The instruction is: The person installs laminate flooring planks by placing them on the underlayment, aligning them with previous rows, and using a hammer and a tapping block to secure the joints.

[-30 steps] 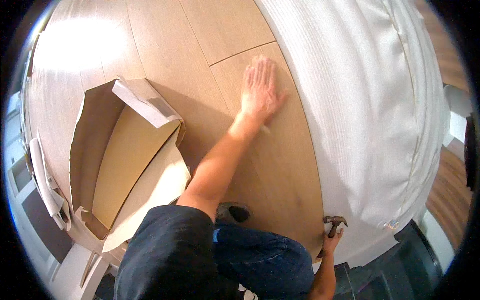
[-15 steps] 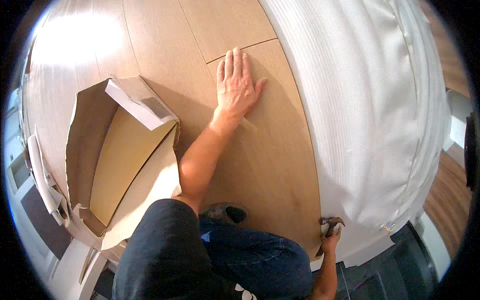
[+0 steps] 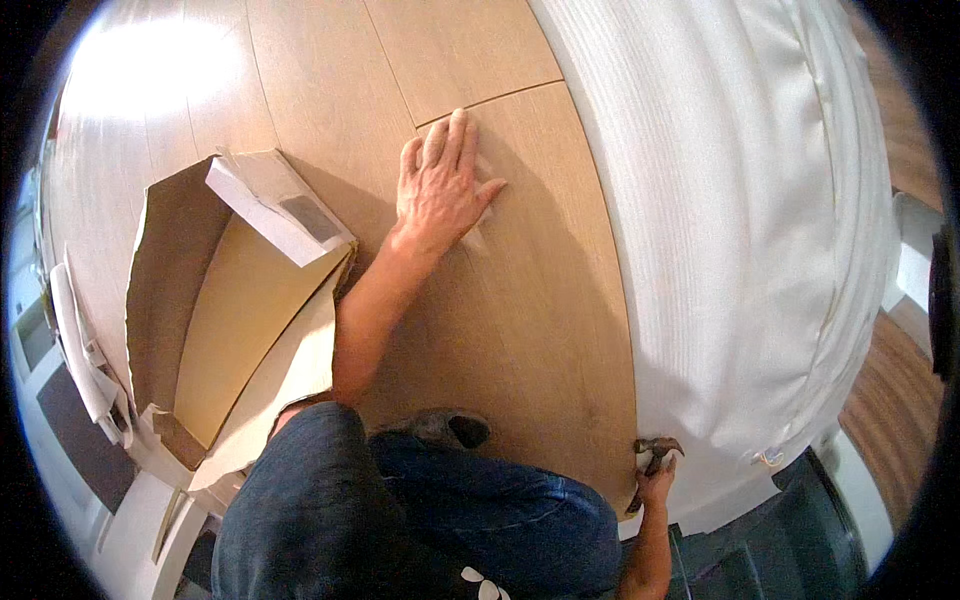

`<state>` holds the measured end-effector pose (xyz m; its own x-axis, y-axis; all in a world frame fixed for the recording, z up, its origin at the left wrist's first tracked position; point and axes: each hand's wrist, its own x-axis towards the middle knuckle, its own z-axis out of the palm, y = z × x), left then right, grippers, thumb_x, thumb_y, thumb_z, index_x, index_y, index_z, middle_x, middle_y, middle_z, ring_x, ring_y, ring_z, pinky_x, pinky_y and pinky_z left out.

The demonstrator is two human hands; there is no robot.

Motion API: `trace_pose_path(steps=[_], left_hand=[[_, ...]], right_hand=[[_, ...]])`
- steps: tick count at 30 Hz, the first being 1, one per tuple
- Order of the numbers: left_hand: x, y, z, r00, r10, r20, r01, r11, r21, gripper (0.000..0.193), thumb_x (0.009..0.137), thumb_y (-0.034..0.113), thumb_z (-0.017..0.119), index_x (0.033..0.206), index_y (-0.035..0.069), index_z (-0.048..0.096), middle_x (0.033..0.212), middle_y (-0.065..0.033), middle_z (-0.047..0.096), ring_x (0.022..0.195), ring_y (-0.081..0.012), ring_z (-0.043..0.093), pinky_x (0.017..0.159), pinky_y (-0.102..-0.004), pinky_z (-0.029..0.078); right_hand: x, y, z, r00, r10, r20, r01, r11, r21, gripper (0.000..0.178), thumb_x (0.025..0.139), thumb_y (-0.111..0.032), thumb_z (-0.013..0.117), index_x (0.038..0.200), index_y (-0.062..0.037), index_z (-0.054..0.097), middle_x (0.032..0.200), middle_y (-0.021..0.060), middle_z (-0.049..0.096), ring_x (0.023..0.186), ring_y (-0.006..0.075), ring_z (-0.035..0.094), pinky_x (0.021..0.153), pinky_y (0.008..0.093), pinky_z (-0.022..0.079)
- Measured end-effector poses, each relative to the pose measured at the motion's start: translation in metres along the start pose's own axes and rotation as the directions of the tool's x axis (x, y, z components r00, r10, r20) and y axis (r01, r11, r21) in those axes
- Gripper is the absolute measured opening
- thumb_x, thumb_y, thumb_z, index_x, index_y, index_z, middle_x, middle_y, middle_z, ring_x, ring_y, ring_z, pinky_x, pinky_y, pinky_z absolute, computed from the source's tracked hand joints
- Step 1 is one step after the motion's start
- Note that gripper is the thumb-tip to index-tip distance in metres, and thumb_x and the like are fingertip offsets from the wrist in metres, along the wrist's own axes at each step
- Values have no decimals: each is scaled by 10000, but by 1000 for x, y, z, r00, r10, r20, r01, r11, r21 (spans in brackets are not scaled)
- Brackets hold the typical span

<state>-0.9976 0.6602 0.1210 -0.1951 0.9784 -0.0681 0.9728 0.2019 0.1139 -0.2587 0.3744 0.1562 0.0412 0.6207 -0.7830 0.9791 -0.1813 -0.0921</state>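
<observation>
From my remote seat, I see the left hand point(image 3: 438, 190) palm down, fingers slightly parted, on the plank point(image 3: 545, 260), which stretches from under it toward the right hand point(image 3: 655, 486). I judge the board stiff and slick, best taken by its edges. The right hand curls around the hammer point(image 3: 656, 446), close beneath its probably heavy head: a steady hold.

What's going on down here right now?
A person's left hand is over the wood-look planks, fingertips close to an end seam. The right hand grips a hammer, its head beside the planks' right edge. White sheeting lies along that edge; an open cardboard box sits at left.
</observation>
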Motion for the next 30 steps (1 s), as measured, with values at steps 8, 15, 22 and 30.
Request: trace_pose_path(steps=[8, 15, 22, 30], left_hand=[[16, -2, 16, 985, 144, -90, -155, 979, -135, 764, 938, 469, 609, 1566, 90, 395, 1650, -77, 335, 1506, -261, 299, 1208, -482, 239], [18, -2, 12, 999, 9, -53, -17, 989, -146, 712, 939, 493, 625, 1545, 166, 447, 1614, -2, 402, 1452, -245, 367, 1173, -463, 286], [26, -20, 6, 985, 143, -95, -155, 978, -137, 623, 947, 421, 627, 1512, 196, 494, 1613, 29, 416, 1387, -267, 418, 1141, -453, 322], [8, -24, 18, 986, 20, -165, -52, 980, -190, 600, 911, 347, 658, 1477, 197, 529, 1563, 15, 473, 1348, -273, 466, 1109, -474, 370]], right_hand=[[-2, 12, 6, 979, 101, -177, -91, 994, 65, 852, 662, -123, 892, 1371, 136, 496, 1210, 270, 681, 1080, 343, 666, 1067, 470, 467], [-2, 38, 8, 985, -114, -129, 87, 977, -195, 739, 683, -150, 873, 1295, 134, 571, 1140, 229, 730, 1044, 334, 692, 1190, 474, 362], [4, -18, -8, 991, 66, -114, -80, 989, -126, 613, 674, -221, 881, 1161, 95, 684, 1358, 313, 578, 1240, 456, 557, 1169, 497, 385], [-1, -29, -15, 973, 127, -193, -149, 983, -108, 656, 630, -270, 920, 1174, 30, 710, 1544, 287, 415, 1291, 463, 518, 1089, 500, 457]])
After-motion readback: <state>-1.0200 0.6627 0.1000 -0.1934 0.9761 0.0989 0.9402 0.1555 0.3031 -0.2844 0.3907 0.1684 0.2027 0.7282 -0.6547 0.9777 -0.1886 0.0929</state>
